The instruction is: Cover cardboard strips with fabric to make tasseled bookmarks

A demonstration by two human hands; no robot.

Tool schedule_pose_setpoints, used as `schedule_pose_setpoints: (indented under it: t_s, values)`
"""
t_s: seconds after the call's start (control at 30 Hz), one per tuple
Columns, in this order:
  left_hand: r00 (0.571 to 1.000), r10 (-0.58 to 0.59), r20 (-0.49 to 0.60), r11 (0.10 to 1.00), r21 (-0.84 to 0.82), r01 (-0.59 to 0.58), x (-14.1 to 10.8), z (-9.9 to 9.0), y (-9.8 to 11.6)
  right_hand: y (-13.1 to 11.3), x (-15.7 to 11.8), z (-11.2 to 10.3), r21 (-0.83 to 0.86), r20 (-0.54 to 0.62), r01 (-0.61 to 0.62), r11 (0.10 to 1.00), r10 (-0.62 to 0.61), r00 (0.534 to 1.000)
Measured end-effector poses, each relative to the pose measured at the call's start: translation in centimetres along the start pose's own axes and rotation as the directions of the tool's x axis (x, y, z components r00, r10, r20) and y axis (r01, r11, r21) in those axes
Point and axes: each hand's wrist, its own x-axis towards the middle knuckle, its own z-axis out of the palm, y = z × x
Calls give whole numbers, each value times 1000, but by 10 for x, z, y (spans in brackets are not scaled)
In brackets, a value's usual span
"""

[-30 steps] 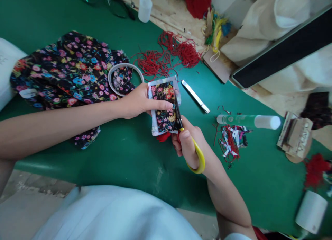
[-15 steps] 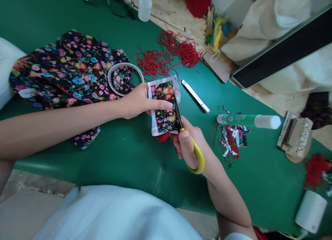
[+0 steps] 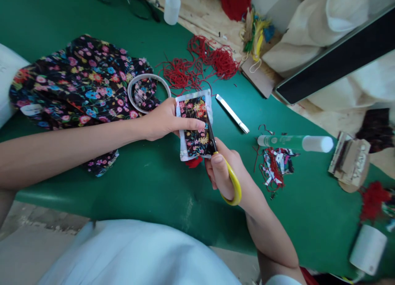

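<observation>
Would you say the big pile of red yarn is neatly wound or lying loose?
Loose: the red yarn lies in tangled heaps on the green table, with stray strands trailing out.

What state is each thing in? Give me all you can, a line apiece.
Scissors: in the right hand, blade gap unclear.
Floral patch: held by the left hand.
Floral cloth: loose, wrinkled.
Red strings: tangled.
Green tube: capped, lying down.
Silver tool: lying flat.
</observation>
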Motion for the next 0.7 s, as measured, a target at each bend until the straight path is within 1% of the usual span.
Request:
schedule_pose_setpoints:
  t_s: [0.27,0.5,0.7]
  values:
    - [1000,3,6,1000,-24,-2,0,0,0,-4,0,-2,-18,-10,-12,1000,12,1000]
    - [998,64,-6,997,-32,-64,-2,3,4,5,6,-7,44,46,89,995,-91,995]
    - [988,143,-60,989,-28,-145,0,2,2,10,7,-15,73,20,153,985,-155,988]
